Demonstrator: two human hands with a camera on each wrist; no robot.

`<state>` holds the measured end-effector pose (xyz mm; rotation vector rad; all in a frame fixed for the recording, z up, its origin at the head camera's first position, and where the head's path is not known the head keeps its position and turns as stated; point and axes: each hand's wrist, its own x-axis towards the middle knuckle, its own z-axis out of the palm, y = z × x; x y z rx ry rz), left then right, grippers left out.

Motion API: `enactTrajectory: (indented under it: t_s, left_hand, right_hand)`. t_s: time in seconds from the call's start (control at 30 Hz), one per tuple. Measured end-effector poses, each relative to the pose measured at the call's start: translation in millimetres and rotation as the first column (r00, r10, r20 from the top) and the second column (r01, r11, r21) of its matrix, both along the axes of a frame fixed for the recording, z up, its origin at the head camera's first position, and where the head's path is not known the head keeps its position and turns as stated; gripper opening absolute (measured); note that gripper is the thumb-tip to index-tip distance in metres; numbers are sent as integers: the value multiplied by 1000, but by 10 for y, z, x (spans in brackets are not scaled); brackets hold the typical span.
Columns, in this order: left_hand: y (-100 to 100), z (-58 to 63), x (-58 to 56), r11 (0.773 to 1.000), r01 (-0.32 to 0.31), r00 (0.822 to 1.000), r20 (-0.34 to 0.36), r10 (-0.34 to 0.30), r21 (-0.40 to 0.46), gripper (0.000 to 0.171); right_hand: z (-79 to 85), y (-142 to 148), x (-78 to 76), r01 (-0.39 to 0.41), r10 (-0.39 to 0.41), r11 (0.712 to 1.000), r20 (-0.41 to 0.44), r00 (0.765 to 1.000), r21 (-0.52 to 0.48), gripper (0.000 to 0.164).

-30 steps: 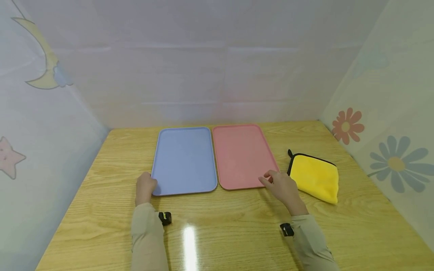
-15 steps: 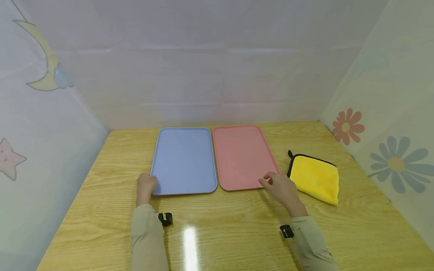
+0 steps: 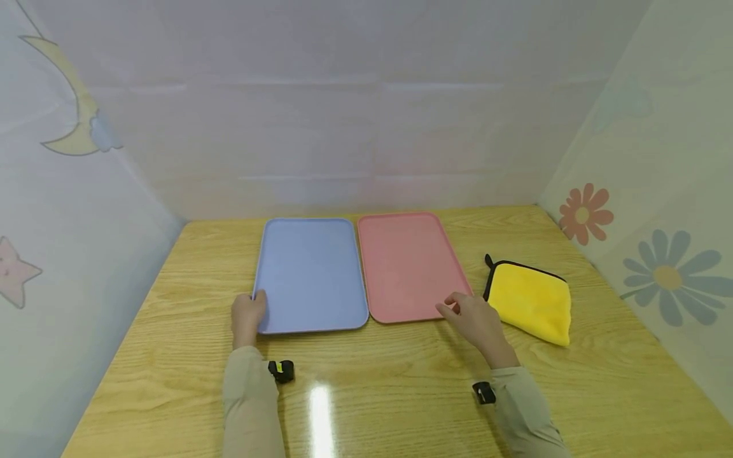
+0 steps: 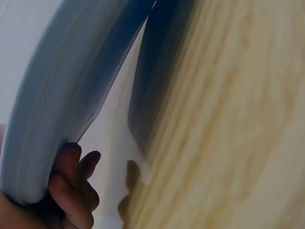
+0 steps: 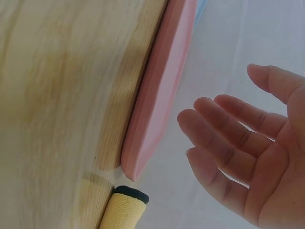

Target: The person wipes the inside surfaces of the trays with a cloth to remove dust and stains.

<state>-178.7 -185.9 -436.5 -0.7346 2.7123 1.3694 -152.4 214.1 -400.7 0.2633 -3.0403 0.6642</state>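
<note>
At the near left corner of the blue tray (image 3: 312,273), my left hand (image 3: 248,313) grips the rim, thumb on top and fingers curled underneath. In the left wrist view that tray (image 4: 52,95) is tilted, its left side raised off the wooden table, with a gap below. My right hand (image 3: 475,321) hovers over the near right corner of the pink tray (image 3: 415,267). Its fingers (image 5: 214,138) are loosely bent and hold nothing; the right wrist view shows them apart from the pink tray, which lies flat on the table.
A folded yellow cloth (image 3: 529,299) with black edging and a loop lies right of the pink tray. The wooden table (image 3: 378,394) runs up to a pale sheet wall (image 3: 366,127) behind, with printed sheets at both sides.
The left side of the blue tray has come up off the table, and my left thumb now lies over its rim. My right hand has stayed almost still.
</note>
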Motion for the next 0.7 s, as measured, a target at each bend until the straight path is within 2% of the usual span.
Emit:
enactTrajectory:
  t_s: [0.1, 0.23, 0.4, 0.57, 0.7]
  left_hand:
    - [-4, -5, -4, 1000, 3, 1000, 5, -3, -12, 49]
    - [-16, -26, -14, 999, 39, 999, -33, -40, -19, 46]
    - [-30, -80, -21, 995, 30, 999, -44, -26, 100, 41]
    - [-57, -123, -7, 974, 20, 1000, -28, -14, 227, 45]
    - [-62, -131, 12, 947, 29, 1000, -16, -25, 321, 51]
  right_hand:
    - [0, 1, 4, 0, 0, 1000, -3, 1000, -1, 32]
    - [-7, 1, 8, 0, 0, 1000, -7, 1000, -4, 32]
    - [-25, 3, 13, -5, 5, 1000, -1, 1000, -10, 33]
    - [-42, 0, 15, -4, 4, 1000, 11, 1000, -9, 32]
    - [-52, -1, 11, 1, -1, 1000, 25, 1000, -8, 32]
